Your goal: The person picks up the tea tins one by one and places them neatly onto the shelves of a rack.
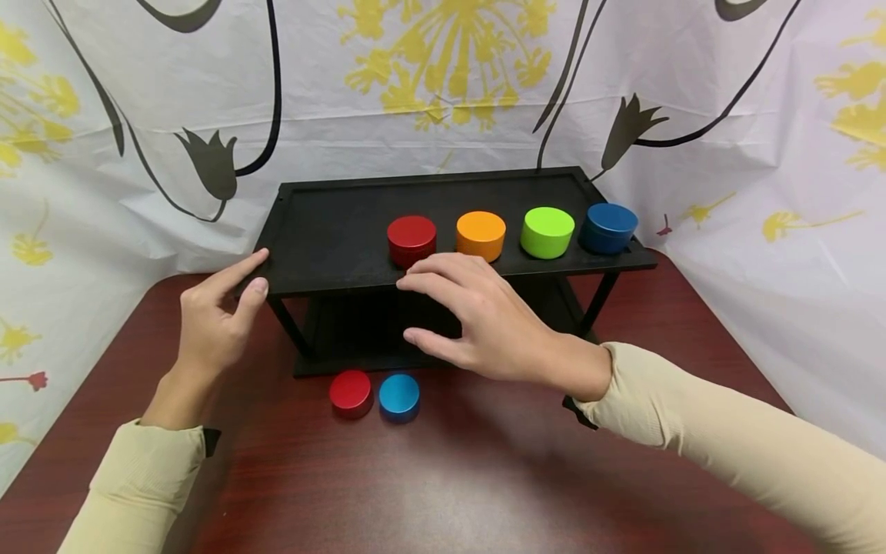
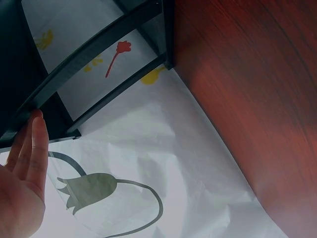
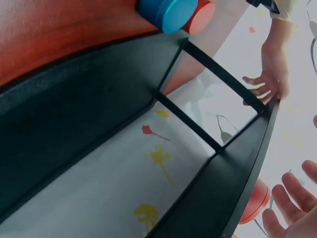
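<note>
My left hand [image 1: 220,319] touches the left edge of a two-tier black shelf [image 1: 332,223], its fingers fairly straight. In the left wrist view the fingers [image 2: 35,148] lie against the shelf's side. My right hand [image 1: 484,315], fingers loosely bent and holding nothing, hovers before the top tier's front edge. Nearest to it are a dark red round tin [image 1: 411,240] and an orange tin [image 1: 481,235], whose lower part the hand partly hides. A gap shows between the right fingers and the red tin [image 3: 256,201] in the right wrist view.
Farther right on the top tier stand a lime green tin [image 1: 547,232] and a dark blue tin [image 1: 609,228]. A red tin [image 1: 351,394] and a light blue tin [image 1: 399,397] sit on the wooden table [image 1: 415,485] before the shelf. A patterned white cloth [image 1: 311,115] hangs behind.
</note>
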`<move>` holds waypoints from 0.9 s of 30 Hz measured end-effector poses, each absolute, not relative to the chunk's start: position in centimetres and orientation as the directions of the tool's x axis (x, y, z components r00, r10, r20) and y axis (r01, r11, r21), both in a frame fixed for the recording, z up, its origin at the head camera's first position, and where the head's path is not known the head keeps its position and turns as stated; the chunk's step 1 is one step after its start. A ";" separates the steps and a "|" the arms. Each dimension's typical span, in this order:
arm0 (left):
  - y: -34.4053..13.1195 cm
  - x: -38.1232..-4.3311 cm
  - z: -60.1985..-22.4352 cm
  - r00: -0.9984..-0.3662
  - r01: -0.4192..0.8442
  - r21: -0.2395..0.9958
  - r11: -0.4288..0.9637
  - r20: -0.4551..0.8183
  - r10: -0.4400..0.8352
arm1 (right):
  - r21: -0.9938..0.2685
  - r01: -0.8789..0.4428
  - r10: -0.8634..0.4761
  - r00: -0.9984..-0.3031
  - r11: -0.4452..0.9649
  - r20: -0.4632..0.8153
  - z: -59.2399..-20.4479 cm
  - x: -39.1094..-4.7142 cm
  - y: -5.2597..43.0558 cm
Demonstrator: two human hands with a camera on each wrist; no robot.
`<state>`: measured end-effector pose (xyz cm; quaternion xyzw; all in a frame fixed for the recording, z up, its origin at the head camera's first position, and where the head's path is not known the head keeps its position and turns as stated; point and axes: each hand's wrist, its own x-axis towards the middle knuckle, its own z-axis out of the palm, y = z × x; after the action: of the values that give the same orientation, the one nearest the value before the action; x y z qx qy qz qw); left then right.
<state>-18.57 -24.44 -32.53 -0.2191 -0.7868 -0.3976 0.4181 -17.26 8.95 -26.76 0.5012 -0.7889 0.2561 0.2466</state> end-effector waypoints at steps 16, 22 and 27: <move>-24.8 -18.8 -32.8 -0.555 0.671 0.441 0.596 0.832 0.009 | -0.221 -0.912 -0.719 -0.409 0.346 0.562 -30.0 -15.8 9.1; -24.8 -18.9 -32.9 -0.551 0.671 0.441 0.597 0.835 0.003 | -0.259 -0.895 -0.729 -0.446 0.363 0.519 -31.4 -15.9 9.1; -24.8 -19.0 -32.9 -0.545 0.675 0.431 0.599 0.838 0.011 | -0.299 -0.872 -0.738 -0.488 0.387 0.466 -32.6 -16.1 9.1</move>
<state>-18.95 -24.78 -32.90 -0.2178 -0.7870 -0.3914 0.4242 -16.06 9.12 -32.62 0.4894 -0.8227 0.2589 0.1293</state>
